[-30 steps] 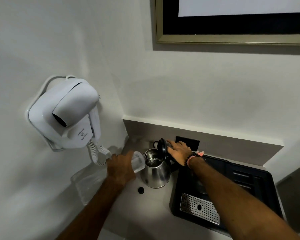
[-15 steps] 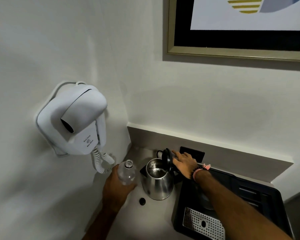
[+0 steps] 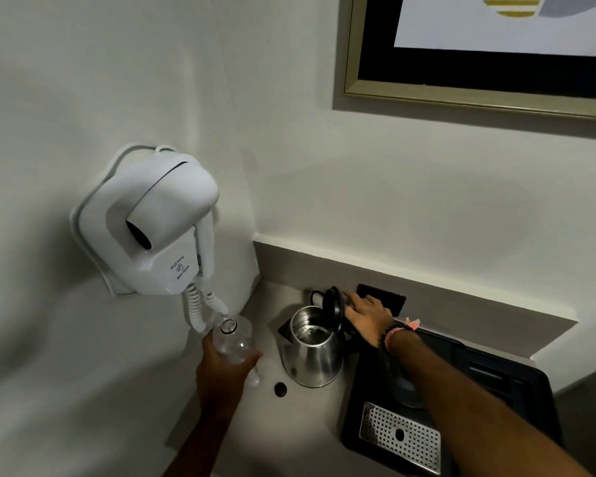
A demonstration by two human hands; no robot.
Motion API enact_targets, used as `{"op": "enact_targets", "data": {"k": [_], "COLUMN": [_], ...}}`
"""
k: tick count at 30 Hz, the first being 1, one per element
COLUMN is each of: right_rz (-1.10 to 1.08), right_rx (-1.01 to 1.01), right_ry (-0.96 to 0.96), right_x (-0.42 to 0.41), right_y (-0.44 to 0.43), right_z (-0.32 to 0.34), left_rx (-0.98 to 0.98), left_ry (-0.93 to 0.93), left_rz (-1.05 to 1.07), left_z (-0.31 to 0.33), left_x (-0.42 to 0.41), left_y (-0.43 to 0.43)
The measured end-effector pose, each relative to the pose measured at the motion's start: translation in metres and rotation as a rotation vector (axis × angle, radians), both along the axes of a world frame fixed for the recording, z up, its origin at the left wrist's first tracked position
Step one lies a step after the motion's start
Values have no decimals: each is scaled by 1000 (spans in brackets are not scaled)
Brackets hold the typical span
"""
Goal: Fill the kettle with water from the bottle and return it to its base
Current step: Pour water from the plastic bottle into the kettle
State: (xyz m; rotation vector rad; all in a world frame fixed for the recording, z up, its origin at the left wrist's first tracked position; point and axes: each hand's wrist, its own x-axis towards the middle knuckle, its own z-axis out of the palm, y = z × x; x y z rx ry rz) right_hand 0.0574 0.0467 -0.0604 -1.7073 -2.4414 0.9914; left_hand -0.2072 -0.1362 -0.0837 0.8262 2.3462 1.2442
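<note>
While the kettle (image 3: 312,349) is standing on the counter (image 3: 255,428) with its black lid (image 3: 333,306) flipped up, a bit of water is showing inside it. It is sitting off its base. Just left of the kettle, the left hand (image 3: 226,368) is holding the clear bottle (image 3: 234,342) upright, with its fingers (image 3: 253,358) wrapped tight around it. The bottle's mouth is open at the top. Right of the kettle, the right hand (image 3: 367,316) is lying flat against the back of the lid and the handle, with its fingers spread out, not squeezing anything. A bead band (image 3: 398,330) with a pink bit is sitting on that wrist. In front of the kettle, a small dark cap (image 3: 280,389) is lying on the counter. To the kettle's right, a black tray (image 3: 506,390) is resting on the counter, with a round base (image 3: 405,390) and a metal grate (image 3: 399,435) full of holes on it. Up and to the left of the kettle, a white hair dryer (image 3: 152,225) is hanging on the wall, its curly cord (image 3: 197,311) dangling near the bottle. High above the kettle, a framed picture (image 3: 479,56) is hanging.
</note>
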Motion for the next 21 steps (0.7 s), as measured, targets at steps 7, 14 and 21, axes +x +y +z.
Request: {"op": "enact_targets", "data": {"k": [7, 14, 21], "right_rz": [-1, -3, -6], "right_rx": [10, 5, -3], "right_ry": [1, 5, -6], "right_x": [0, 1, 0], "right_y": [0, 1, 1], "right_z": [-1, -2, -3], "left_rx": [25, -158, -486], "left_ry": [-75, 262, 529], "left_rz": [43, -394, -695], "left_z": [-26, -70, -74], "left_x": [6, 46, 65], "left_y": [-19, -33, 6]}}
